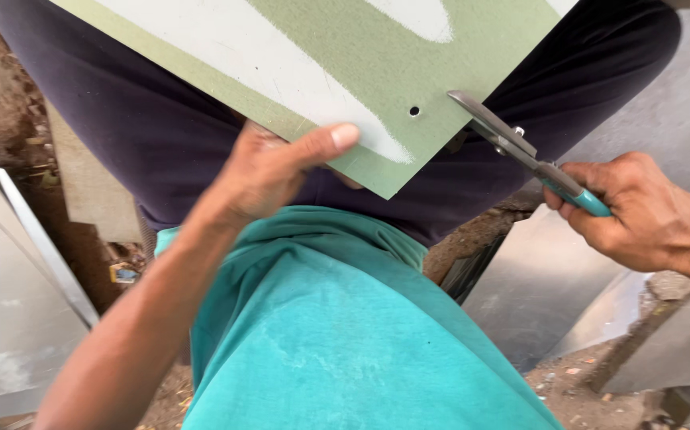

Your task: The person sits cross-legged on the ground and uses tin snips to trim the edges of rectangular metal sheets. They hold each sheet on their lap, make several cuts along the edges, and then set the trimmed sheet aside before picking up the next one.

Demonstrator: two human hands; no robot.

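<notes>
The left hand point(269, 163) clamps the near corner of the green board point(337, 60) resting across the lap, steadying it, while the right hand point(636, 209), closed on teal-handled snips point(520, 147), sets the blades against the board's right edge.

Dirt ground point(568, 390) (w/ metal sheets point(536, 279))

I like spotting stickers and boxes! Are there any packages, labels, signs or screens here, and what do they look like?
Small scrap: lies on the dirt at lower left, past the left forearm; roughly square, blue and yellow, maybe a wrapper or label, too small to tell.
No signs or screens show.
</notes>
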